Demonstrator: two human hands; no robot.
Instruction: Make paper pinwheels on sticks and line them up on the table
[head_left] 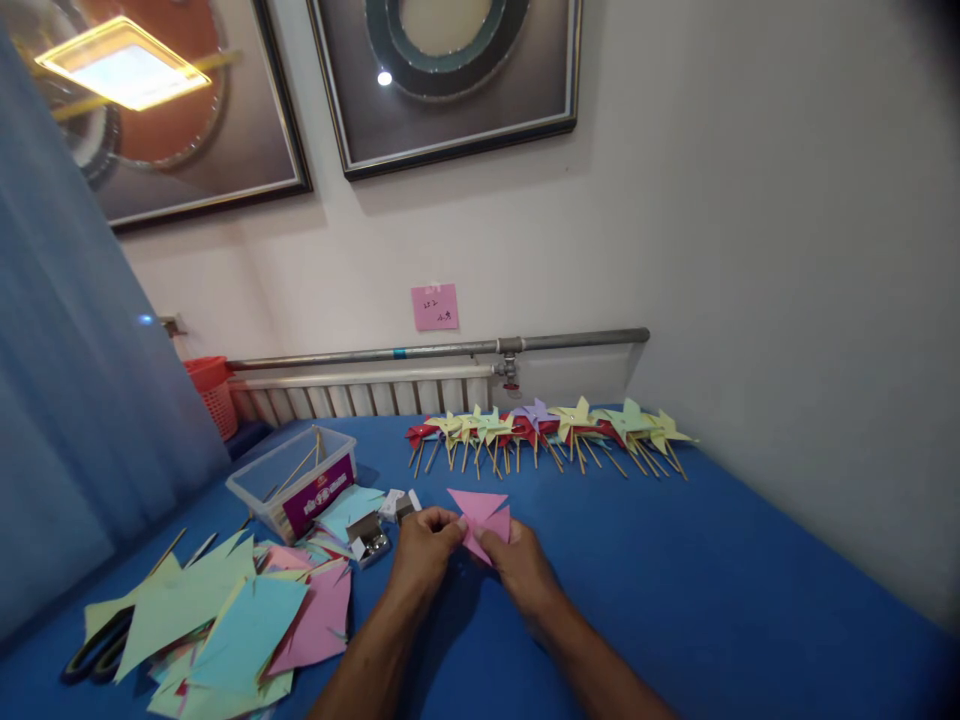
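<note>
Both hands pinch one pink paper square [480, 520] over the blue table [675, 580]: the left hand [421, 545] and right hand [517, 562] have their fingertips closed on its partly folded, pointed flaps. Beyond the fingers lies a row of finished pinwheels [547, 430] on thin wooden sticks, so many are done. Left of the fingers, flat coloured sheets [240, 620], a clear plastic box [296, 485] and scissors [97, 650] lie unused.

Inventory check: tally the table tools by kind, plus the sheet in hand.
Pink paper sheet held by left hand and right hand: 1
Clear plastic box: 1
Scissors: 1
Small open pin box: 1
Total: 4
</note>
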